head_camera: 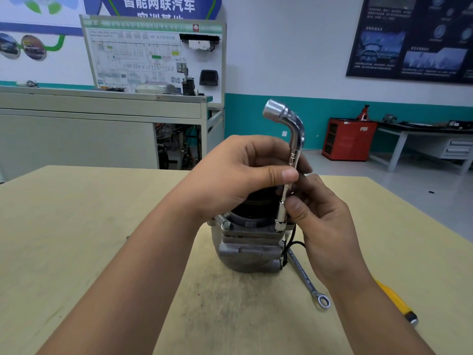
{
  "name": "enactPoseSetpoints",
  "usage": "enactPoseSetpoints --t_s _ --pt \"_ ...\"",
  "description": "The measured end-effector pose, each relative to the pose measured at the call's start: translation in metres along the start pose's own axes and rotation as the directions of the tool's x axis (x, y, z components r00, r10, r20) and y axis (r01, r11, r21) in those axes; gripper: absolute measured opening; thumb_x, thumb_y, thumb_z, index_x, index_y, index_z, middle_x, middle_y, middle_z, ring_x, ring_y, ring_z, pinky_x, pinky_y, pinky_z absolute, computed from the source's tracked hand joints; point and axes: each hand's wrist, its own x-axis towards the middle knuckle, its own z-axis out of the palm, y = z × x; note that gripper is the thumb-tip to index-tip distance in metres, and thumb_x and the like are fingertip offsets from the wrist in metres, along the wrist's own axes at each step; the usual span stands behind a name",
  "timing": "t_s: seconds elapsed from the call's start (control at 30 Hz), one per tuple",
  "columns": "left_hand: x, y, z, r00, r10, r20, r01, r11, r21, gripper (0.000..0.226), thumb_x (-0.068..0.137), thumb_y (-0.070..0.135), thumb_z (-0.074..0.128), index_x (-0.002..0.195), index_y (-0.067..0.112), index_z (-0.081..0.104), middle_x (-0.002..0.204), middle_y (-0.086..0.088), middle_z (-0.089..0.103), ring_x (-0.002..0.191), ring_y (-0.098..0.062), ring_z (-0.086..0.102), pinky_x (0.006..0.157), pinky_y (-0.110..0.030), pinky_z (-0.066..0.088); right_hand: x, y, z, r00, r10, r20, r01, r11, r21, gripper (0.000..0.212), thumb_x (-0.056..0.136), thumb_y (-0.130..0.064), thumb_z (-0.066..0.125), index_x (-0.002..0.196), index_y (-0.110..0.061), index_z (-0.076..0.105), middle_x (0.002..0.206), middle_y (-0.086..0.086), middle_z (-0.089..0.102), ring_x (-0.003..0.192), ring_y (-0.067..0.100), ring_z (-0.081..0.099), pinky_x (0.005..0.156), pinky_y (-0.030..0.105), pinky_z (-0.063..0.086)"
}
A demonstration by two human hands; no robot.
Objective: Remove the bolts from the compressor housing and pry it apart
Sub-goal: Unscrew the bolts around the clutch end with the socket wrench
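Compressor housing [247, 248], a rough grey cast-aluminium body with a black round top, stands upright on the pale yellow wooden bench [76, 226], near its middle and close in front of me. I can see one hex bolt [225, 224] seated in a lug at the upper left of the casting, and thin black wires [294, 245] trailing down its right side. A polished chrome L-shaped socket wrench [289, 162] stands almost vertical over the housing's right edge, its lower socket seated at the flange there, its bent upper socket pointing up and left. My left hand [235, 172] has its grip closed round the wrench shaft, thumb pressed on the front. My right hand [320, 221] pinches the shaft lower down, thumb and fingers shut on it. On the bench, just right of the housing, lies a flat steel combination spanner [307, 278], ring end toward me; its stamped lettering is too small to read. Further right, a yellow-handled tool with a black tip [398, 302] lies partly under my right forearm. The bench surface is scuffed and grey-stained in front of the housing.
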Motion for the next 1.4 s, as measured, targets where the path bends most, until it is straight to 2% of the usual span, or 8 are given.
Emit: enactPoseSetpoints --t_s 0.33,0.5,0.6,0.77,0.97,1.1,1.23,1.4 --pt "0.0012 -0.0015 -0.0001 1.0 0.015 -0.014 -0.014 0.998 0.066 0.009 0.07 0.018 0.072 0.079 0.02 0.069 0.074 0.007 0.071 0.076 -0.01 0.067 0.076 -0.021 0.053 0.0002 0.001 -0.0006 1.0 -0.025 -0.003 0.025 0.999 -0.034 0.021 0.071 -0.023 0.068 0.084 -0.039 0.07 0.086 -0.003 0.054 0.083 0.006 0.056 0.074 0.018 0.047" --pt "0.0007 -0.0021 0.0003 0.999 0.003 0.032 -0.002 0.999 -0.036 0.019 0.077 0.01 0.065 0.087 0.023 0.074 0.083 0.002 0.075 0.087 -0.013 0.071 0.083 -0.028 0.056 -0.0003 0.0003 0.0004 1.0 -0.006 -0.003 0.006 1.0 -0.007 0.026 0.078 -0.026 0.06 0.094 -0.042 0.072 0.103 0.025 0.052 0.096 0.018 0.057 0.087 0.032 0.051" --pt "0.0005 -0.0019 0.0003 0.999 0.003 0.044 0.0 0.998 -0.056 0.018 0.079 0.007 0.062 0.089 0.018 0.071 0.082 0.002 0.074 0.085 -0.012 0.071 0.084 -0.034 0.055 -0.0002 0.0015 -0.0001 1.0 0.012 -0.01 -0.013 1.0 -0.019 0.02 0.077 -0.036 0.061 0.093 -0.039 0.073 0.106 0.019 0.052 0.098 0.018 0.057 0.086 0.033 0.052" --pt "0.002 -0.0036 -0.0008 1.0 0.025 -0.007 -0.025 1.0 0.01 0.013 0.075 0.012 0.067 0.079 0.023 0.071 0.077 -0.001 0.072 0.083 -0.039 0.064 0.082 -0.037 0.056 0.0003 0.0016 0.0 1.0 0.007 -0.018 -0.007 1.0 -0.027 0.035 0.075 -0.06 0.064 0.093 -0.031 0.074 0.09 0.007 0.05 0.087 0.008 0.055 0.075 0.019 0.047" --pt "0.0014 -0.0039 -0.0018 1.0 0.027 0.01 -0.027 0.999 0.02 0.011 0.072 0.014 0.07 0.079 0.022 0.069 0.075 0.006 0.071 0.077 -0.011 0.068 0.075 -0.02 0.054 -0.0004 0.0011 0.0 1.0 -0.019 0.008 0.019 1.0 -0.011 0.028 0.066 -0.053 0.074 0.088 -0.038 0.071 0.089 0.001 0.054 0.086 0.01 0.056 0.075 0.022 0.05" --pt "0.0014 -0.0041 -0.0017 0.999 0.031 0.009 -0.032 0.999 0.033 0.015 0.069 0.013 0.072 0.079 0.008 0.062 0.072 0.008 0.07 0.072 -0.008 0.066 0.073 -0.021 0.053 -0.001 0.0019 -0.001 1.0 0.001 0.01 -0.001 1.0 0.001 0.02 0.061 -0.034 0.071 0.079 -0.04 0.068 0.08 -0.012 0.061 0.08 0.007 0.061 0.07 0.021 0.051" --pt "0.0015 -0.0045 -0.0011 0.998 0.051 -0.033 -0.049 0.998 0.045 0.038 0.065 0.014 0.074 0.083 -0.009 0.05 0.069 0.008 0.068 0.07 -0.009 0.063 0.072 -0.022 0.053 -0.0013 0.0013 -0.0004 1.0 -0.006 -0.008 0.006 0.999 -0.041 0.016 0.063 -0.036 0.068 0.079 -0.039 0.067 0.083 -0.003 0.057 0.08 0.011 0.058 0.07 0.022 0.05" --pt "0.0023 -0.0035 -0.0001 0.999 0.034 -0.026 -0.033 0.999 0.044 0.021 0.068 0.014 0.073 0.081 0.004 0.059 0.072 0.007 0.068 0.074 -0.01 0.063 0.074 -0.022 0.052 0.0004 0.0021 -0.0012 1.0 -0.007 -0.001 0.007 0.998 -0.065 0.015 0.069 -0.031 0.068 0.082 -0.037 0.068 0.082 -0.005 0.052 0.079 0.01 0.052 0.072 0.024 0.047"
